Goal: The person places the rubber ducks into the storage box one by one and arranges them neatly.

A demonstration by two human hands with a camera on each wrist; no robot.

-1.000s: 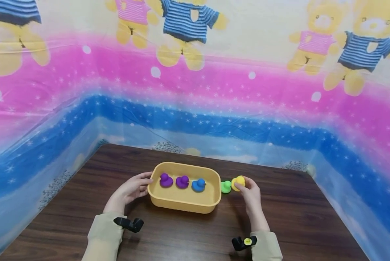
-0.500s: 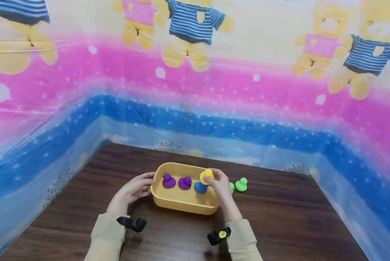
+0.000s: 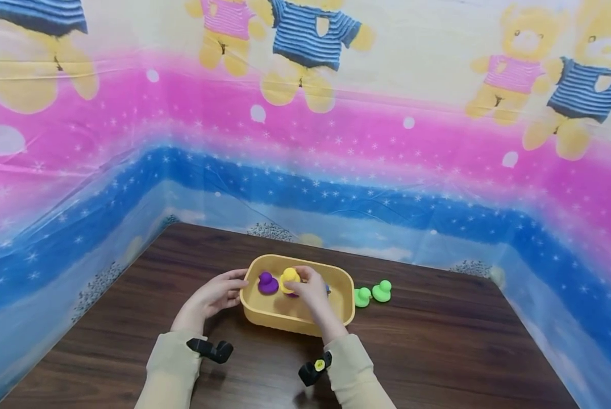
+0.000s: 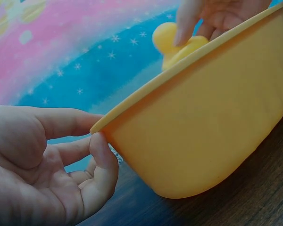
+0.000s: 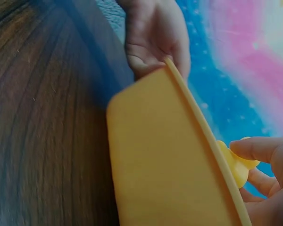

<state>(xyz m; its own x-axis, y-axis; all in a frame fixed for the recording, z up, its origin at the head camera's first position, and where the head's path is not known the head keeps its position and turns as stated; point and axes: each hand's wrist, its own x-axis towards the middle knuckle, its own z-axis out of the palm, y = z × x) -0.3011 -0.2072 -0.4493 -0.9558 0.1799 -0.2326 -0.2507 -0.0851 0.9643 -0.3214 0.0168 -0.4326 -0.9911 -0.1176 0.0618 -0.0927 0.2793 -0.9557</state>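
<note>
My left hand (image 3: 216, 293) holds the left end of a yellow plastic bin (image 3: 285, 322) by its rim; in the left wrist view the fingers (image 4: 104, 162) meet the rim's corner. Over the bin's inside, my right hand (image 3: 310, 289) pinches a yellow rubber duck (image 3: 289, 280). In the right wrist view, the yellow duck (image 5: 237, 165) shows just past the rim. A purple rubber duck (image 3: 267, 283) sits in the bin at the left. Below the yellow duck only a sliver of another purple one shows. My right hand mostly covers a blue duck (image 3: 328, 289).
Two green rubber ducks (image 3: 362, 297) (image 3: 382, 291) stand on the dark wooden table (image 3: 438, 341), just right of the bin. A printed cloth (image 3: 336, 153) with bears hangs around the table's back and sides.
My right hand has carried the yellow duck leftward from beside the green ducks to over the bin's middle. The left hand stays at the bin's left end.
</note>
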